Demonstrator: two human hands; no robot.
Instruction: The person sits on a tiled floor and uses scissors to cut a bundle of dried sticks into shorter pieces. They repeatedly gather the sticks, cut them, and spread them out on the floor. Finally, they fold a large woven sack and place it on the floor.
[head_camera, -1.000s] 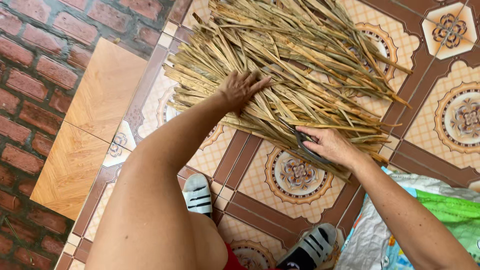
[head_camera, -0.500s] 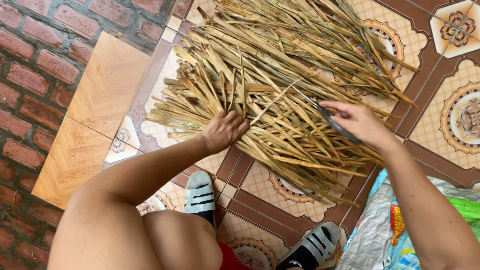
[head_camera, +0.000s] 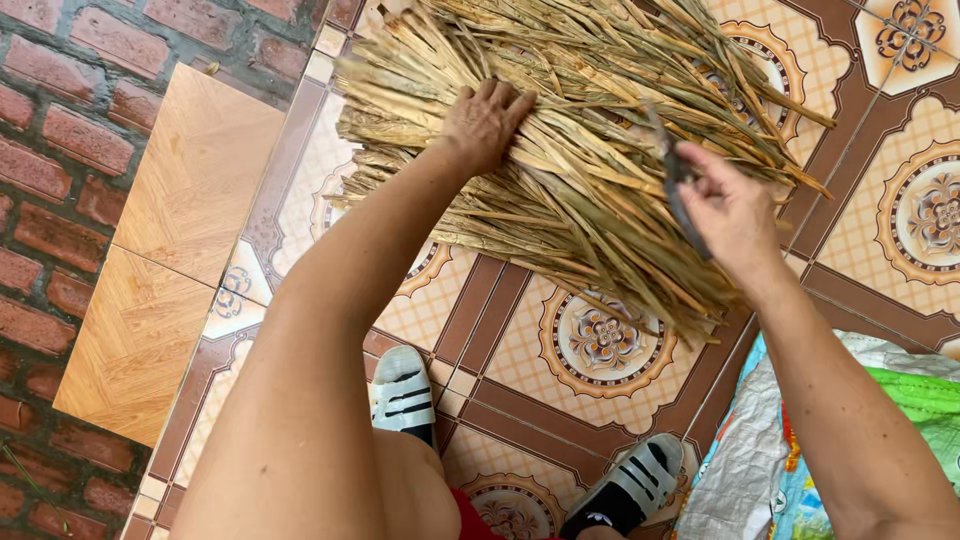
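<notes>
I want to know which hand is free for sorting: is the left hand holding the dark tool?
No, the left hand lies flat on the dry leaves, while the right hand grips the dark tool.

It looks like a home yard or porch. A patterned tiled floor (head_camera: 600, 340) meets a brick wall (head_camera: 50, 150), and dried leaves (head_camera: 580, 150) lie spread on the tiles.
</notes>
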